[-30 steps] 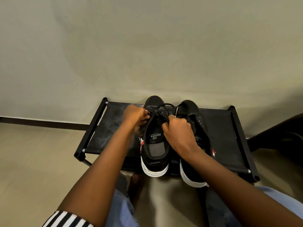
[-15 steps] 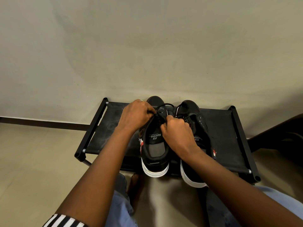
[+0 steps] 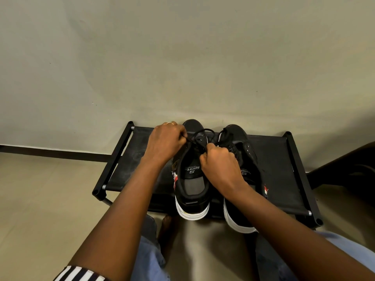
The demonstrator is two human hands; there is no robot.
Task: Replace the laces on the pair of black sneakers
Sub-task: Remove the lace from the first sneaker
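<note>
Two black sneakers with white soles stand side by side on a low black rack (image 3: 280, 179), heels toward me. Over the left sneaker (image 3: 191, 185) both my hands work a black lace (image 3: 199, 133), which loops above the eyelets. My left hand (image 3: 165, 141) pinches one strand at the shoe's left side. My right hand (image 3: 220, 166) grips the other strand over the tongue, its fingers curled. The right sneaker (image 3: 241, 138) lies partly hidden under my right hand and forearm; its eyelets look bare.
The rack stands against a plain wall (image 3: 182, 57) on a pale floor (image 3: 40, 199). A dark piece of furniture (image 3: 349, 169) sits at the right edge. My knees in blue jeans (image 3: 150, 256) are close below the rack.
My left hand has moved forward along the left sneaker's side, and both hands have closed in on the lace near the top eyelets.
</note>
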